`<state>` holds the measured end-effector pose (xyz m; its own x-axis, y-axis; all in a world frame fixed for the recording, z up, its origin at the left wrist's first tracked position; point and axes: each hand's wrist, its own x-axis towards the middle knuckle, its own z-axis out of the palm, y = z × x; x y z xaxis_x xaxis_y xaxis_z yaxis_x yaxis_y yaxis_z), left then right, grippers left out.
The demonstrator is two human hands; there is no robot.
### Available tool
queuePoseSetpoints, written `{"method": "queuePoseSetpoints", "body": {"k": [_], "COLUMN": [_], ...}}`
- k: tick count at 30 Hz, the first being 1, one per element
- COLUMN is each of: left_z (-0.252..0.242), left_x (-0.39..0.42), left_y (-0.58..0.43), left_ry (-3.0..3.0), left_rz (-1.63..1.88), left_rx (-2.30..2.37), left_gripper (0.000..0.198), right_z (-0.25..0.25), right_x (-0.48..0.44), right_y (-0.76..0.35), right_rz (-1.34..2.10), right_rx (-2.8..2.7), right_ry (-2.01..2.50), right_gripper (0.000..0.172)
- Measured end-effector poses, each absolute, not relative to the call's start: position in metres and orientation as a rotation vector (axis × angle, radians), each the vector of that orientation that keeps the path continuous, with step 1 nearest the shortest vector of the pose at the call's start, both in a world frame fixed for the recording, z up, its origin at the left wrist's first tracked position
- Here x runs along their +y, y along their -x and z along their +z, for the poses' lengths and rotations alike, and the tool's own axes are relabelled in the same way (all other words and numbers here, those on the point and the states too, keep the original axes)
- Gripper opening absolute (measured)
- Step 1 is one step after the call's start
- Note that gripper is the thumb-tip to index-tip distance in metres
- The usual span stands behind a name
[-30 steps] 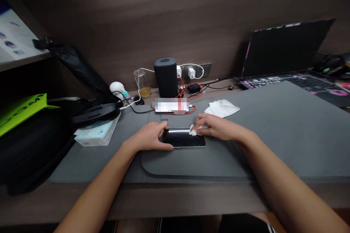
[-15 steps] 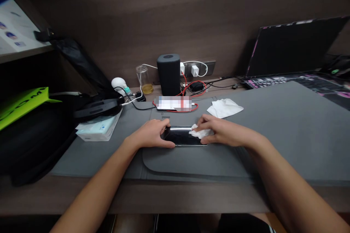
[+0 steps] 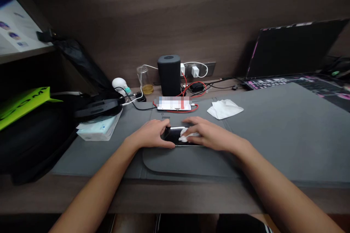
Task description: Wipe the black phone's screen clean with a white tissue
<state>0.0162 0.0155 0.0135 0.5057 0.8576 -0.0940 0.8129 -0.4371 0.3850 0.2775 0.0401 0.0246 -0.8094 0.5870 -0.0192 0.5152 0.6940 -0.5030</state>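
A smartphone (image 3: 171, 137) with a dark, glossy screen lies flat on the grey desk mat (image 3: 186, 162). My left hand (image 3: 153, 134) grips its left end, thumb along the near edge and fingers at the far edge. A crumpled white tissue (image 3: 185, 134) is pressed on the screen under the fingers of my right hand (image 3: 209, 134). That hand covers the phone's right end and part of the tissue. Another white tissue (image 3: 224, 109) lies spread on the mat, beyond my right hand.
Behind the phone, a second phone (image 3: 174, 105) is plugged into a red cable. A black speaker (image 3: 168, 76) and a glass jar (image 3: 147, 82) stand by the wall. An open laptop (image 3: 295, 51) is at right; a tissue pack (image 3: 100, 129) and black bag (image 3: 35, 138) at left.
My right hand has slid left across the phone's screen, taking the crumpled tissue along, and its fingers are more extended. My left hand keeps its hold on the phone.
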Motion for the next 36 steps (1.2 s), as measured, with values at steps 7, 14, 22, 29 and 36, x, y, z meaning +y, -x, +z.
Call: {"method": "queuePoseSetpoints", "body": {"k": [7, 14, 22, 29, 36], "left_z": [0.017, 0.017, 0.018, 0.017, 0.017], "left_x": [0.015, 0.015, 0.015, 0.015, 0.014], "left_y": [-0.017, -0.017, -0.017, -0.017, -0.017], "left_ry": [-2.358, -2.368, -2.357, -2.363, -2.353], "left_rz": [0.152, 0.162, 0.149, 0.158, 0.169], "left_rx": [1.4, 1.395, 1.396, 1.394, 1.397], "left_gripper": [0.053, 0.053, 0.053, 0.054, 0.052], "right_z": [0.028, 0.02, 0.028, 0.025, 0.026], "right_x": [0.06, 0.044, 0.064, 0.053, 0.048], "right_y": [-0.306, -0.268, -0.306, -0.286, -0.276], "right_rz": [0.91, 0.787, 0.902, 0.862, 0.861], "right_rx": [-2.673, -2.674, -2.686, -2.705, -2.728], "right_ry": [1.035, 0.901, 1.036, 0.921, 0.891], "right_gripper": [0.028, 0.033, 0.026, 0.029, 0.024]}}
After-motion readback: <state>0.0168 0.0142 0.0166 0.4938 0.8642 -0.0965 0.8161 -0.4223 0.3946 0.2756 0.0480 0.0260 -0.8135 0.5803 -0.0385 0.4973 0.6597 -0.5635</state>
